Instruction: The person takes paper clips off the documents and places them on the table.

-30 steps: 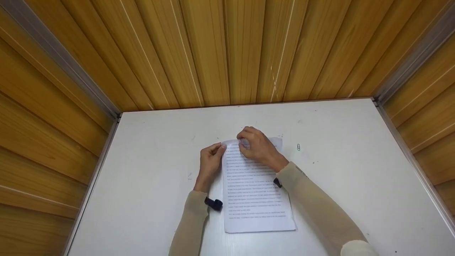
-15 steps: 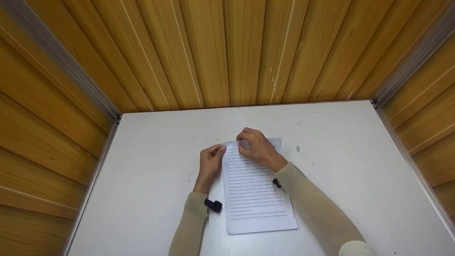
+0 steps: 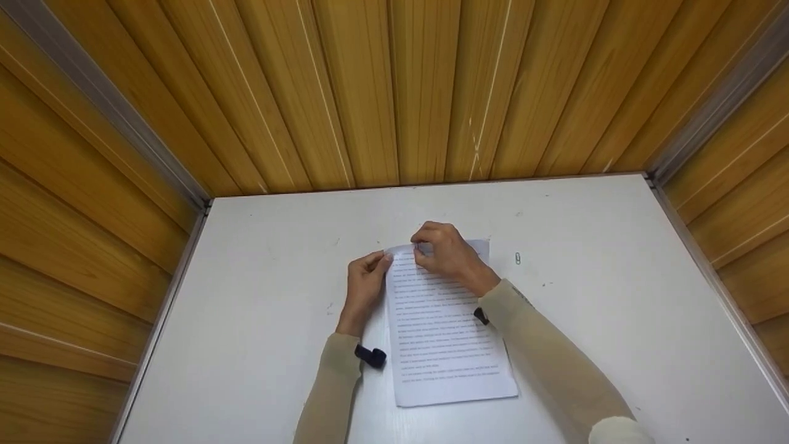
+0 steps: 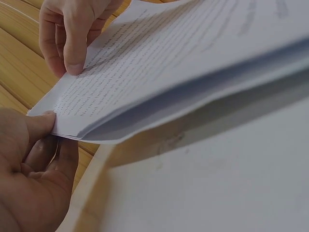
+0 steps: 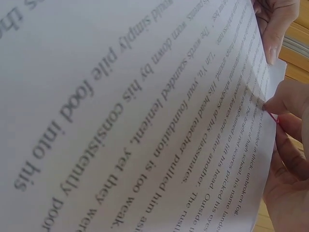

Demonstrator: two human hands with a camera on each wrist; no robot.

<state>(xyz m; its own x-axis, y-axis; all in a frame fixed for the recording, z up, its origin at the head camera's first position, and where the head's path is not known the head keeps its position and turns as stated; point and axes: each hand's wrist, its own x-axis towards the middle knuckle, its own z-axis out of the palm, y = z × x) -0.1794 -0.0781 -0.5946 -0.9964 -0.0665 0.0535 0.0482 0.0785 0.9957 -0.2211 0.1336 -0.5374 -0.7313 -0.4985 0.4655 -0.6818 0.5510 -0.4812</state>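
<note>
A stack of printed paper sheets (image 3: 444, 345) lies lengthwise before me, its top end lifted off the table. My left hand (image 3: 365, 280) pinches the top left corner, thumb on the printed face and fingers beneath, as the left wrist view shows. At the top edge, my right hand (image 3: 450, 253) pinches a small pink-red paper clip (image 5: 273, 115). Part of the clip shows between thumb and fingers in the right wrist view, at the edge of the sheets; how far it sits over them is hidden. Layered sheets gape along the near side in the left wrist view.
A green paper clip (image 3: 518, 258) lies on the white table (image 3: 277, 320), right of the sheets. Wood-patterned panels (image 3: 394, 92) rise behind the table and at both sides. Black wrist straps with a camera sit at both sleeves.
The bottom end of the sheets has shifted slightly to the right. Both hands keep their grips at the top edge, with hardly any movement.
</note>
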